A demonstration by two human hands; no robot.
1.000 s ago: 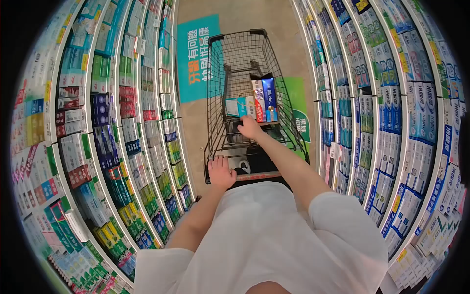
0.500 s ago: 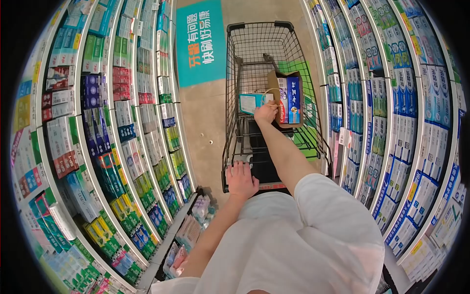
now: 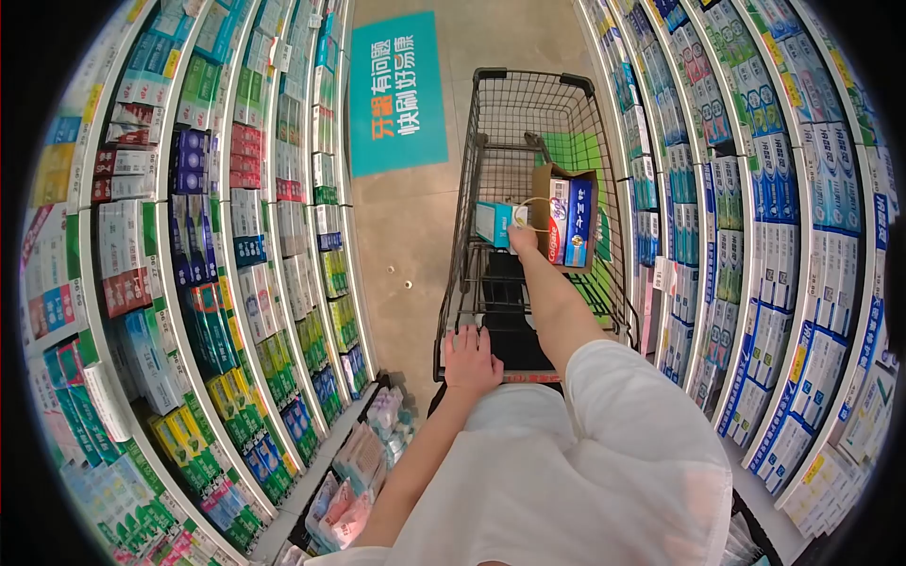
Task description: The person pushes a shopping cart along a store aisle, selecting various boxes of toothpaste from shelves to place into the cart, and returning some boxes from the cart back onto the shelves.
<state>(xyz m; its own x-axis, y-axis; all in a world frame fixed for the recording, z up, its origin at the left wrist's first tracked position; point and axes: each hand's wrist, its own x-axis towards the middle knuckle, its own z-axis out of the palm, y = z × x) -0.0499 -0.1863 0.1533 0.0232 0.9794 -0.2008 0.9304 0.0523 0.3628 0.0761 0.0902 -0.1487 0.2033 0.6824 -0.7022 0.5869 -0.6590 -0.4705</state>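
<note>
My left hand [image 3: 472, 360] rests on the left end of the cart's handle, its fingers spread and pointing forward. Inside the black wire shopping cart [image 3: 469, 179], my right hand [image 3: 522, 241] is closed at the near right edge of a teal and white box [image 3: 494, 223]; its fingertips are partly hidden. Just right of that hand, an open brown carton [image 3: 542, 184] holds a red and white Colgate box [image 3: 556, 236] and a blue box [image 3: 578, 222]. A thin, pale loop arches between the teal box and the carton.
Shelves of boxed goods [image 3: 247, 156] line the left side, and more shelves [image 3: 776, 198] line the right. A teal floor sticker [image 3: 398, 94] lies left of the cart. Low at the left are plastic-wrapped packs [image 3: 354, 462].
The cart and both hands have shifted right in view. A gap now shows between the teal box and the Colgate box, and the brown carton and pale loop are more visible.
</note>
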